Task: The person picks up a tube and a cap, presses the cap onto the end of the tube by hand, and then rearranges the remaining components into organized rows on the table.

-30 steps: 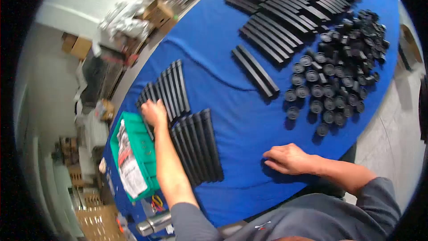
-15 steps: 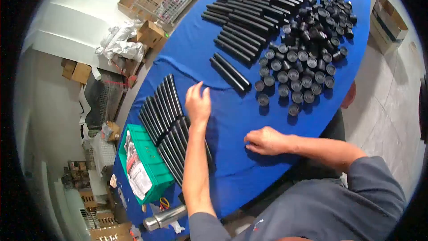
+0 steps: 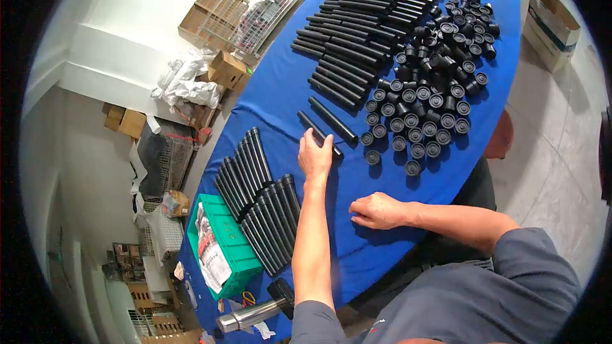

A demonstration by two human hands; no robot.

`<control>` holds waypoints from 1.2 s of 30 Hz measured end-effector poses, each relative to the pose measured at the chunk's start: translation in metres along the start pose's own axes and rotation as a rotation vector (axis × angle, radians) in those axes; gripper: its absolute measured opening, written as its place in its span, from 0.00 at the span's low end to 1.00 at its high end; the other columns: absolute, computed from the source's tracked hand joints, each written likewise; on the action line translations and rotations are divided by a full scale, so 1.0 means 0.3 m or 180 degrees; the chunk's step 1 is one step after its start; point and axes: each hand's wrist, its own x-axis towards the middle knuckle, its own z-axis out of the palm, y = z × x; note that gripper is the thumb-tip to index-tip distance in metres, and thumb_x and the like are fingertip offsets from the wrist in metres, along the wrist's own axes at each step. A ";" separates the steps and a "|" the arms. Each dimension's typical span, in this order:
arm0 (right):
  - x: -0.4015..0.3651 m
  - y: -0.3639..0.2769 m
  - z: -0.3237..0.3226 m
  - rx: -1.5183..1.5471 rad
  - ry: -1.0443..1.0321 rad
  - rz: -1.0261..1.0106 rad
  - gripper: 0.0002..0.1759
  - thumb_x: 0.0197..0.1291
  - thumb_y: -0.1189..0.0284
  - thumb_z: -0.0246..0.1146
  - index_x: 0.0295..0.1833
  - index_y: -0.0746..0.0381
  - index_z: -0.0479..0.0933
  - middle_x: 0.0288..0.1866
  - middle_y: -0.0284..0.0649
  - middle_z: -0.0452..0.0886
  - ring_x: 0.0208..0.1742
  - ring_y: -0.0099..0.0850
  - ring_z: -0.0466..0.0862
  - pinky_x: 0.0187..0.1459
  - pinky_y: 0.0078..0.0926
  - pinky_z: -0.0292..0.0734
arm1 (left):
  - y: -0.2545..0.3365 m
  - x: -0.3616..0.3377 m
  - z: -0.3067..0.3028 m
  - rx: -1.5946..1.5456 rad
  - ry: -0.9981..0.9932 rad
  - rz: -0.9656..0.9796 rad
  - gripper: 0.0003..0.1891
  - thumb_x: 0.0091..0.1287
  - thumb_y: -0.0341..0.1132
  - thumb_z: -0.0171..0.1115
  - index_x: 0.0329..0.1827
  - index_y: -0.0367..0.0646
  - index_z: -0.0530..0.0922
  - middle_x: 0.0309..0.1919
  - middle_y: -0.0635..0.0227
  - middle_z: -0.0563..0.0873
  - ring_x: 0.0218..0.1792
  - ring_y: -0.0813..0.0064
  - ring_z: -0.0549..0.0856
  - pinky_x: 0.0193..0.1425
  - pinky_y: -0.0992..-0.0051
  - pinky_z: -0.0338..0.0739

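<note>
My left hand (image 3: 315, 158) reaches over a black tube (image 3: 307, 121), with thumb and fingers on either side of it. A second black tube (image 3: 333, 120) lies beside it, slightly apart. My right hand (image 3: 377, 210) rests on the blue cloth with its fingers curled; its palm side is hidden, so I cannot see whether anything is in it. Ahead of it lie many black round caps (image 3: 415, 134) with ringed faces. To the left of my left forearm, black tubes with wider ends (image 3: 256, 156) lie in two overlapping rows.
Rows of black tubes (image 3: 344, 67) cover the far part of the blue-clothed table (image 3: 268, 105). A green crate (image 3: 239, 256) holding printed papers stands at left, near a metal mallet (image 3: 252, 315) with a black end. A cardboard box (image 3: 551, 28) sits on the floor at right.
My left hand has moved forward and right onto a tube, which has shifted slightly away from its neighbour. My right hand stays nearly still. The whole view has shifted a little.
</note>
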 end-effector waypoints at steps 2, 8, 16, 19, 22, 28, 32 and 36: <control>0.000 0.008 0.003 -0.0034 0.0039 -0.0030 0.12 0.68 0.65 0.64 0.43 0.64 0.77 0.36 0.51 0.85 0.38 0.55 0.86 0.41 0.52 0.82 | -0.088 0.020 0.068 -0.0274 -0.0088 -0.0148 0.32 0.62 0.46 0.74 0.66 0.38 0.78 0.50 0.48 0.87 0.54 0.47 0.87 0.62 0.55 0.79; -0.038 -0.031 -0.013 -0.0579 0.0690 -0.0395 0.09 0.66 0.66 0.66 0.40 0.59 0.77 0.32 0.44 0.81 0.32 0.49 0.84 0.34 0.49 0.80 | -0.048 -0.126 0.014 -0.0008 -0.0145 -0.0136 0.30 0.59 0.38 0.69 0.66 0.36 0.81 0.46 0.45 0.87 0.51 0.48 0.88 0.58 0.56 0.81; 0.007 -0.098 -0.253 -0.2953 0.0913 -0.0695 0.23 0.56 0.71 0.63 0.59 0.61 0.79 0.73 0.55 0.71 0.77 0.53 0.68 0.79 0.58 0.57 | 0.006 -0.793 -0.267 0.0289 -0.0428 -0.0137 0.26 0.64 0.31 0.60 0.67 0.42 0.79 0.54 0.56 0.84 0.58 0.51 0.82 0.61 0.53 0.78; 0.075 -0.049 -0.301 -0.3747 0.0453 -0.0528 0.18 0.61 0.66 0.62 0.54 0.61 0.83 0.75 0.55 0.72 0.80 0.51 0.66 0.81 0.59 0.55 | -0.055 -0.976 -0.331 0.0611 -0.0192 -0.0216 0.26 0.62 0.27 0.59 0.66 0.41 0.80 0.53 0.56 0.84 0.57 0.52 0.81 0.60 0.53 0.77; 0.108 0.029 -0.325 -0.4216 -0.0058 -0.0546 0.14 0.62 0.65 0.60 0.46 0.60 0.85 0.75 0.53 0.74 0.81 0.50 0.65 0.82 0.60 0.51 | -0.115 -1.079 -0.348 0.0800 0.0033 -0.0316 0.25 0.59 0.25 0.60 0.63 0.39 0.80 0.51 0.56 0.84 0.55 0.52 0.82 0.58 0.53 0.77; 0.133 0.020 -0.331 -0.3826 -0.0328 -0.0692 0.10 0.63 0.68 0.61 0.45 0.61 0.82 0.72 0.53 0.75 0.81 0.50 0.65 0.82 0.54 0.53 | -0.146 -1.158 -0.330 0.0728 0.0518 -0.0363 0.27 0.54 0.21 0.59 0.61 0.38 0.81 0.48 0.52 0.83 0.50 0.49 0.82 0.54 0.53 0.76; 0.141 -0.106 -0.256 -0.2937 -0.0480 -0.0535 0.11 0.62 0.73 0.63 0.50 0.62 0.74 0.51 0.47 0.79 0.57 0.46 0.82 0.60 0.46 0.78 | -0.140 -1.143 -0.333 0.0616 0.0671 -0.0376 0.25 0.54 0.21 0.59 0.58 0.40 0.82 0.48 0.55 0.84 0.49 0.52 0.82 0.54 0.54 0.76; 0.158 -0.132 -0.135 -0.1992 -0.0636 0.0111 0.11 0.64 0.79 0.59 0.52 0.65 0.72 0.47 0.51 0.76 0.50 0.52 0.83 0.49 0.49 0.82 | -0.142 -1.147 -0.340 0.0535 0.0726 -0.0365 0.21 0.54 0.22 0.59 0.53 0.40 0.83 0.48 0.57 0.85 0.50 0.54 0.83 0.58 0.54 0.74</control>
